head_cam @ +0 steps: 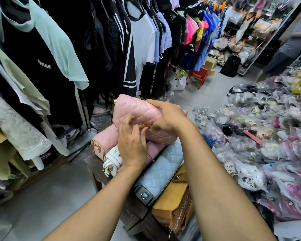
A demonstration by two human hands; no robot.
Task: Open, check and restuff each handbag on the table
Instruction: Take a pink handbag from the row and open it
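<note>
A pink quilted handbag [135, 110] with a gold clasp [146, 125] is held up above the pile of bags on the small dark table [94, 164]. My right hand [169, 115] grips the bag's right end, fingers curled over its top. My left hand [131, 143] has its fingertips at the flap beside the clasp. The flap lies closed. Under it lie a second pink bag [104, 141], a white zipped bag [111, 160], a mauve bag [155, 148], a light blue quilted bag [160, 173] and a tan leather bag [175, 206].
Racks of hanging clothes [59, 58] fill the left side and back. A large heap of plastic-wrapped shoes [261, 136] covers the right. A red plastic chair [198, 75] and a white bag stand on the grey floor beyond. A person [288, 49] stands far right.
</note>
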